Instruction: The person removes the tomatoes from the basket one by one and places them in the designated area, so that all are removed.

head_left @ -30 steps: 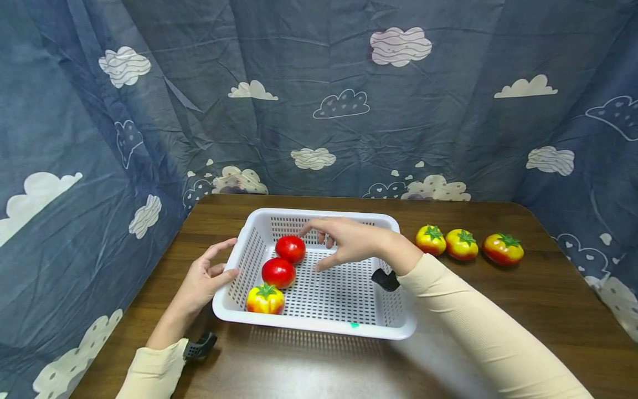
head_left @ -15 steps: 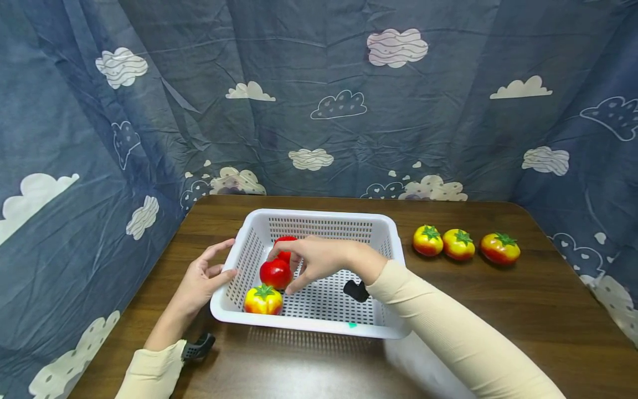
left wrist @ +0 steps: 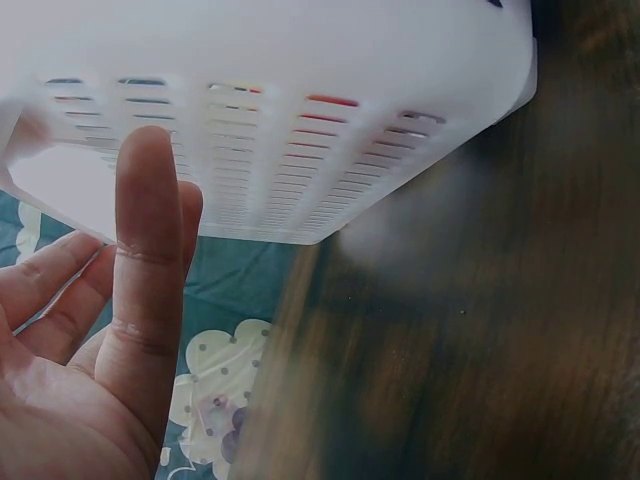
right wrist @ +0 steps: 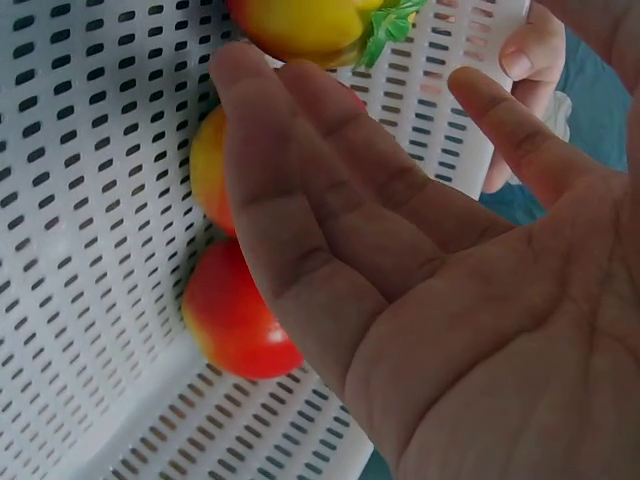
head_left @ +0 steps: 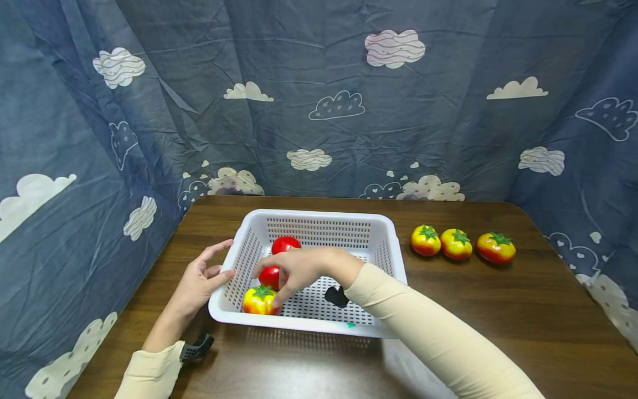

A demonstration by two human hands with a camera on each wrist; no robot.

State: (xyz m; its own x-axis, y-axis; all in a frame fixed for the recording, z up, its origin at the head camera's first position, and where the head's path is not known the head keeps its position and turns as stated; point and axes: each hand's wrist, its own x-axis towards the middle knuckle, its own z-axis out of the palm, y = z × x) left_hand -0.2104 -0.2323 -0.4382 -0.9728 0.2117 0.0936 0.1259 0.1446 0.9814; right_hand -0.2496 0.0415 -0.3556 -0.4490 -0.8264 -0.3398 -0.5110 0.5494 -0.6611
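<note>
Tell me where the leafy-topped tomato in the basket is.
In the head view, the leafy-topped tomato sits in the near left corner of the white basket, a plain red tomato just behind it and the right hand close by.

Head view forward-down; wrist views close, sharing basket (head_left: 299, 325): left outer wall (left wrist: 430, 60), right interior (right wrist: 90, 200).

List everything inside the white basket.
A mostly red far tomato, a similar middle tomato and a green-topped near tomato. The right hand partly hides the latter two and the basket floor.
</note>
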